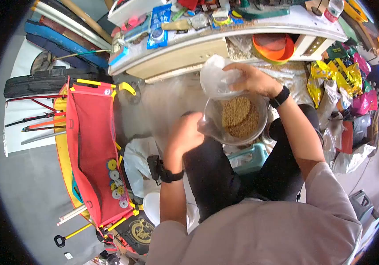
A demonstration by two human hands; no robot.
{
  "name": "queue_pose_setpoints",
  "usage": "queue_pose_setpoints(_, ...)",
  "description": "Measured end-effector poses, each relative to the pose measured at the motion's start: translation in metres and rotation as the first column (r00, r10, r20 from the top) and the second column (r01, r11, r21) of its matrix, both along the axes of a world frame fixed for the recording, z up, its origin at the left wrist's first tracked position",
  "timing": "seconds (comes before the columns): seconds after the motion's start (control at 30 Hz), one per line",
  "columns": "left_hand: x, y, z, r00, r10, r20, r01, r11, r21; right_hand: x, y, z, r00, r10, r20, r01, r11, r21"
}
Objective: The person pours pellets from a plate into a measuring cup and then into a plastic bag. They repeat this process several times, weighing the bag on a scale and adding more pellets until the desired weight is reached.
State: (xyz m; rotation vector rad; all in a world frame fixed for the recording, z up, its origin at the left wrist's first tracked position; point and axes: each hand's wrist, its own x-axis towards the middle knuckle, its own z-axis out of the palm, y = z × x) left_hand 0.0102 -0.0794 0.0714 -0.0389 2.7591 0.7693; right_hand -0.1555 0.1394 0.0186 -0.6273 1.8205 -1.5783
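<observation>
Over my lap is a clear plastic jug with tan and brown grain or small pellets in it. My left hand is closed at the jug's left side, where its handle seems to be; motion blurs the fingers a little. At the jug's far rim, my right hand grips a crumpled, translucent white plastic bag. The bag hangs partly over the jug, and I cannot make out what it contains. Both wrists wear black bands.
Ahead stands a cluttered white bench with an orange bowl on its lower shelf. A red mesh bag on a frame is at left. Shiny yellow packets pile up at right. A teal container sits between my legs.
</observation>
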Motion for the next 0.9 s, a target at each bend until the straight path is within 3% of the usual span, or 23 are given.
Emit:
queue_pose_setpoints(0.03, 0.001, 0.000, -0.002, 1.000, 0.007, -0.011, -0.007, 1.000, 0.023, 0.001, 0.001, 0.000, 0.999, 0.022, 0.049, -0.022, 1.000, -0.011)
queue_pose_setpoints(0.1, 0.004, 0.002, 0.000, 1.000, 0.024, 0.010, -0.024, 1.000, 0.009, 0.001, 0.002, 0.000, 0.997, 0.044, -0.057, -0.043, 0.999, 0.020)
queue_pose_setpoints(0.13, 0.003, 0.003, 0.004, 0.999, 0.045, 0.027, -0.045, 0.999, -0.007, 0.001, 0.002, -0.014, 0.939, -0.022, -0.342, 0.017, 1.000, -0.017)
queue_pose_setpoints(0.17, 0.003, -0.002, -0.004, 0.999, 0.018, -0.036, -0.016, 0.998, 0.056, 0.002, 0.001, -0.008, 0.990, -0.030, -0.135, 0.035, 0.999, 0.039)
queue_pose_setpoints(0.27, -0.001, -0.001, 0.002, 1.000, 0.006, -0.014, -0.007, 1.000, -0.029, 0.003, 0.001, -0.002, 0.996, -0.041, -0.084, 0.043, 0.999, 0.027)
queue_pose_setpoints(0.37, -0.005, -0.006, -0.005, 0.997, -0.035, 0.069, 0.029, 0.997, 0.078, 0.002, 0.001, -0.015, 0.988, -0.045, -0.150, 0.047, 0.999, 0.016)
queue_pose_setpoints(0.43, -0.004, -0.005, -0.005, 0.999, -0.026, 0.031, 0.023, 0.995, 0.098, 0.004, 0.002, 0.001, 1.000, -0.001, -0.030, 0.004, 0.995, 0.095)
queue_pose_setpoints(0.57, -0.005, -0.001, 0.004, 0.996, -0.008, 0.084, 0.005, 0.999, 0.037, 0.004, 0.004, -0.010, 0.982, -0.011, -0.188, 0.018, 0.999, 0.036)
queue_pose_setpoints(0.73, -0.007, -0.006, -0.003, 0.997, -0.012, 0.079, 0.012, 1.000, -0.002, -0.001, 0.003, -0.010, 0.995, 0.041, -0.091, -0.030, 0.992, 0.125)
queue_pose_setpoints(0.8, -0.010, -0.009, -0.010, 0.992, -0.036, 0.121, 0.020, 0.992, 0.126, 0.002, 0.002, -0.012, 0.979, 0.018, -0.202, -0.004, 0.997, 0.071)
queue_pose_setpoints(0.83, -0.008, -0.011, -0.014, 0.993, -0.060, 0.103, 0.040, 0.982, 0.187, 0.003, 0.003, -0.008, 0.998, 0.031, -0.048, -0.025, 0.994, 0.109)
queue_pose_setpoints(0.9, -0.010, -0.004, 0.000, 0.992, -0.054, 0.112, 0.034, 0.984, 0.175, 0.002, 0.003, -0.013, 0.998, 0.030, -0.061, -0.023, 0.993, 0.119)
